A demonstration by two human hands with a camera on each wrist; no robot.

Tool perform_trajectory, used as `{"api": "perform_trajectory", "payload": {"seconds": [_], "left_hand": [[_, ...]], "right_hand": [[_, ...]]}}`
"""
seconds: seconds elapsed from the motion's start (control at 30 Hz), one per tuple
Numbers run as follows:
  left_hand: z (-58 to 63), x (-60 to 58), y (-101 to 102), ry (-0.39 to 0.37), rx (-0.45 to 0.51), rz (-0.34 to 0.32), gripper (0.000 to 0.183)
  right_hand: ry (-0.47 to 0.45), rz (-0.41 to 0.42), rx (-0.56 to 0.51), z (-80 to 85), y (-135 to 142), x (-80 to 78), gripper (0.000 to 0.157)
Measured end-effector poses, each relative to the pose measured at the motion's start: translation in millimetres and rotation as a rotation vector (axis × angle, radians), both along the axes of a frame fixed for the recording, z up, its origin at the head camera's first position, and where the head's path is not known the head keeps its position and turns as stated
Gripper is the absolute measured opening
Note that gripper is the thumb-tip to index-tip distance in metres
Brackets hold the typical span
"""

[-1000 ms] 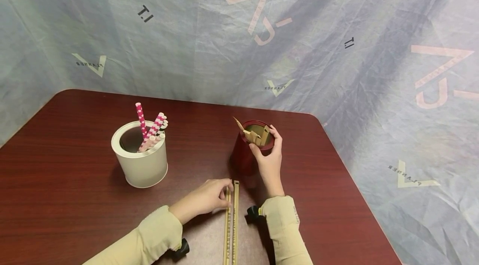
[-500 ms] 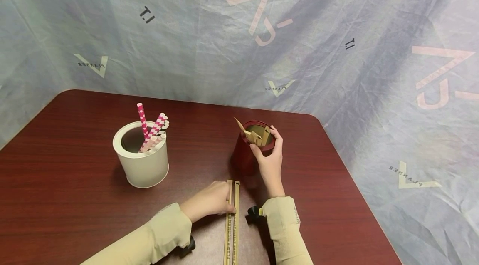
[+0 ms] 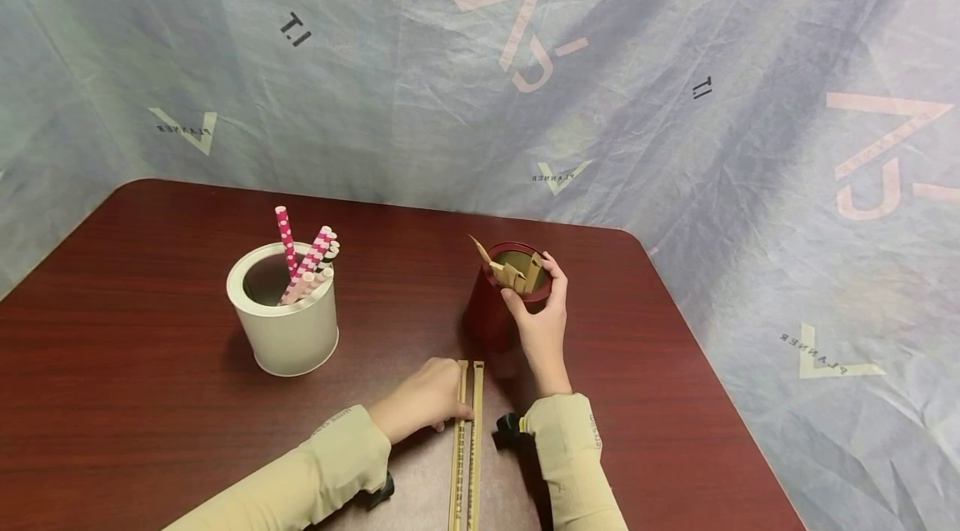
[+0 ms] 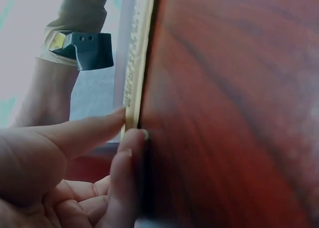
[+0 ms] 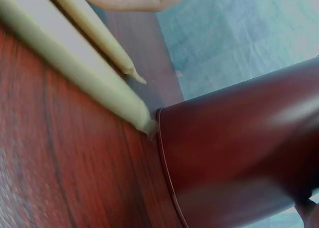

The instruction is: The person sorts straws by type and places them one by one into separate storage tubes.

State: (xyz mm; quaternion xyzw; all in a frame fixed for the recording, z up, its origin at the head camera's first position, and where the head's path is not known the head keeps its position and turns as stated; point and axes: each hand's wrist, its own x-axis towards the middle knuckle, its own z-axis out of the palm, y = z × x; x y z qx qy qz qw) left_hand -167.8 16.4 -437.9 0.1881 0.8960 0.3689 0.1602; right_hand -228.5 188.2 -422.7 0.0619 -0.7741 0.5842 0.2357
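Two long, narrow beige paper packets with printed characters lie side by side on the table, the left packet [image 3: 457, 473] and the right packet [image 3: 476, 473]. My left hand [image 3: 423, 402] pinches the left packet near its far end, its thumb reaching across toward the right one. In the left wrist view, thumb and fingertips close on the edges of a packet [image 4: 137, 63]. My right hand [image 3: 543, 318] grips the rim of a dark red can [image 3: 487, 314], thumb on the near side, fingers on the far right. Several beige paper-wrapped pieces [image 3: 513, 274] stick up inside that can.
To the left stands a white can [image 3: 292, 339] holding several pink-and-white patterned sticks [image 3: 285, 235]. The dark reddish wooden table [image 3: 150, 306] has rounded far corners. A grey printed cloth [image 3: 375, 81] hangs behind and to the right.
My left hand has moved right and closed its fingers on the packet. Both packets have shifted slightly right. My right hand stays on the red can.
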Motion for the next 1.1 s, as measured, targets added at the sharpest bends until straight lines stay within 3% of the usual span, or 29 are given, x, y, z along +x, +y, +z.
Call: {"api": "perform_trajectory", "payload": {"seconds": [0.23, 0.47, 0.9, 1.1], "left_hand": [[1.0, 0.9, 0, -0.037, -0.018, 0.051, 0.030], [0.8, -0.5, -2, -0.046, -0.003, 0.058, 0.028], [-2.0, 1.2, -9, -0.127, 0.142, 0.077, 0.033], [-4.3, 1.2, -15, -0.207, 0.256, 0.126, 0.015]], "right_hand": [[-0.010, 0.000, -0.007, 0.8, 0, 0.5, 0.066], [-0.002, -0.001, -0.003, 0.6, -1, 0.5, 0.066], [-0.032, -0.003, -0.008, 3.6, -1, 0.5, 0.068], [-0.038, 0.002, -0.003, 25.6, -10, 15.7, 0.066]]}}
